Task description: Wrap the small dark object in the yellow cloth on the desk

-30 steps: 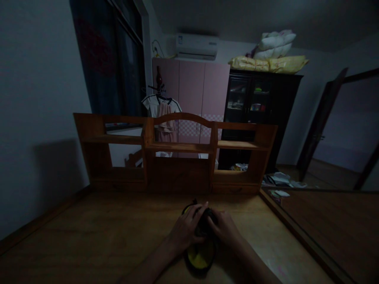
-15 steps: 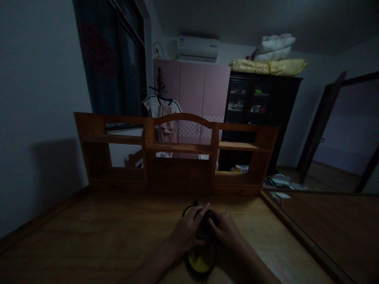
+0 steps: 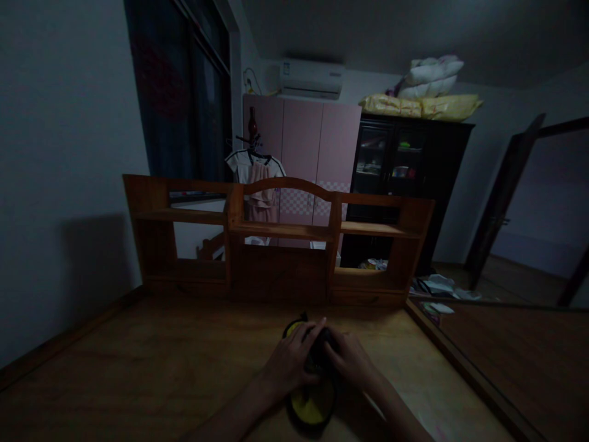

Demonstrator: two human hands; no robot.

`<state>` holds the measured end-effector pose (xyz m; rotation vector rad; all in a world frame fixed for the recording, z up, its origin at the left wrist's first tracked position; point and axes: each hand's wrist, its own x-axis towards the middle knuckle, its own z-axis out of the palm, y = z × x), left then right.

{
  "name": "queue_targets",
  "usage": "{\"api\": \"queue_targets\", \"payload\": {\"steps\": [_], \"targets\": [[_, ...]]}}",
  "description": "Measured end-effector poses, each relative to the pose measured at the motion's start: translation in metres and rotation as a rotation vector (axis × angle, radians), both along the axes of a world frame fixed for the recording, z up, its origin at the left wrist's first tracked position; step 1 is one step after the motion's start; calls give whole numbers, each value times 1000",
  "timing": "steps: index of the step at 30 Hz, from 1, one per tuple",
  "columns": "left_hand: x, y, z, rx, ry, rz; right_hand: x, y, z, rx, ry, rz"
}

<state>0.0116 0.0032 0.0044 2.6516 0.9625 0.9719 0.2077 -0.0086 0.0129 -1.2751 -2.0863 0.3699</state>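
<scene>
Curling half-closed fingers (image 3: 315, 333) around a dark thing (image 3: 318, 354) over the yellow pouch (image 3: 313, 408), your left hand (image 3: 286, 361) and right hand (image 3: 353, 357) likely steady it inside the table's (image 3: 175, 368) right edge.

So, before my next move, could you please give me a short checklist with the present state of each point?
1. Left hand touching the black-and-yellow item: ok, thumb and fingers are at its dark middle.
2. Right hand at the same item: ok, it meets the dark middle from the other side.
3. Item over the wooden desktop: ok, well inside the edges in view.
4. Hands apart from the wooden shelf unit: ok, it stands beyond them.
5. Firmness of the grip: cannot tell, the hands hide much of the item.
6. Light for fine work: not ok, the room looks dim.
</scene>
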Motion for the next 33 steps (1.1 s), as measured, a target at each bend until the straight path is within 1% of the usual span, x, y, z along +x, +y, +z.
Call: {"api": "queue_targets", "payload": {"steps": [3,7,11,15,18,20,23,25,27,29,31,33], "targets": [[1,-1,1,12,13,-4,1,-1,1,-55,24,32],[0,-3,2,43,32,-5,-2,-4,2,-109,106,51],[-4,-4,-1,118,76,20,-11,-8,0,-84,157,48],[-7,-5,-3,230,106,28,-19,-10,-5,-52,118,25],[-7,-7,-2,279,114,24,-21,-11,-6,-15,64,-28],[-8,-8,-1,283,110,14,-21,-11,-4,-21,13,-94],[-9,-9,1,238,106,4,-19,-12,1,-40,-89,-207],[-9,-9,1,201,100,7,-19,-13,3,-47,-115,-256],[-9,-8,-1,183,91,14,-19,-15,4,-45,-55,-250],[-9,-7,-2,198,82,27,-21,-17,3,-49,90,-200],[-10,-5,-3,237,78,43,-25,-17,0,-96,263,-127],[-11,-4,-3,284,78,60,-28,-15,-5,-176,430,-42]]}}
